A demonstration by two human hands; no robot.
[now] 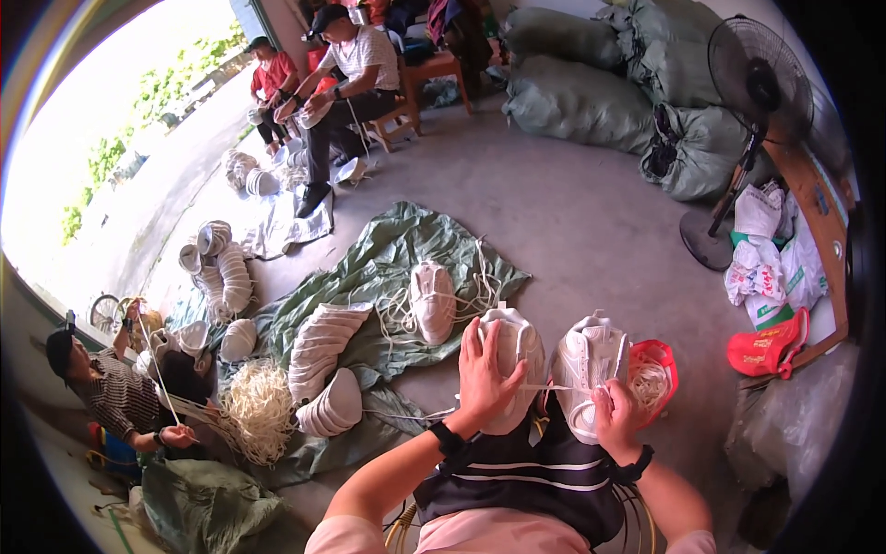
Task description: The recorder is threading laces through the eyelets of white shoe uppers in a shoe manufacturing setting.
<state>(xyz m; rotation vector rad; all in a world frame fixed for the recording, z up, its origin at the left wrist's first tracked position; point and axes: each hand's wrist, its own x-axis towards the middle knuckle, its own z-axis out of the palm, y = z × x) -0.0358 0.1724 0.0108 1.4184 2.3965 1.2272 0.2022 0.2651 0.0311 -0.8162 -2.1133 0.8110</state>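
Two white shoes rest side by side at my lap, a left shoe (521,355) and a right shoe (589,355). Over the left shoe lies my left hand (489,379), its fingers stretched out and apart along the upper. My right hand (616,420) is closed at the near part of the right shoe, thumb and fingers pinching a white shoelace (554,388). That lace runs taut across the gap between the shoes towards my left hand. Beside the right shoe, a red bag (666,360) holds a bundle of white laces.
Ahead, a green tarp (397,249) bears a laced shoe (432,305), stacked shoe uppers (323,355) and a lace heap (257,406). One person (115,392) pulls a lace at left; two others sit farther back. A fan (761,88) and stuffed sacks (577,102) stand at right.
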